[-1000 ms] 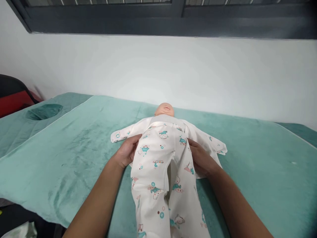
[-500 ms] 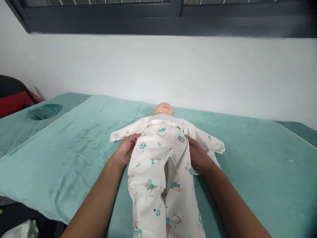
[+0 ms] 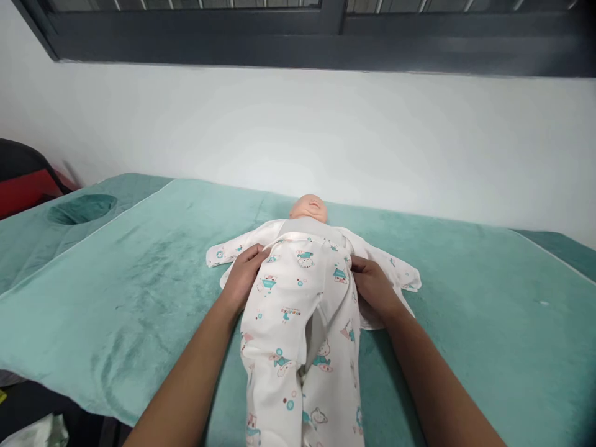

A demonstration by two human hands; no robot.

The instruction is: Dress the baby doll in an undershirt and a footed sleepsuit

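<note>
A baby doll (image 3: 309, 208) lies on its back with its head toward the wall. White printed baby pants (image 3: 298, 292) cover its front from the belly down, with a slit open at the crotch. A white printed baby shirt (image 3: 393, 264) spreads around the upper body, sleeves out to both sides. My left hand (image 3: 244, 273) pinches the pants at the left of the waist. On the opposite side, my right hand (image 3: 371, 287) has its fingers closed on the waist edge. Both thumbs are partly hidden by cloth.
A teal plush cover (image 3: 153, 273) lies over the padded bed, which has a face hole (image 3: 82, 210) at the far left. Behind it rises a white wall (image 3: 298, 130) below a dark window frame (image 3: 195, 40). A red and black object (image 3: 28, 189) stands at the left edge.
The pants' waist edge has come slightly down and toward me, showing more grey at the doll's chest. My left hand has shifted a little up and right; my right hand now grips the waist's side.
</note>
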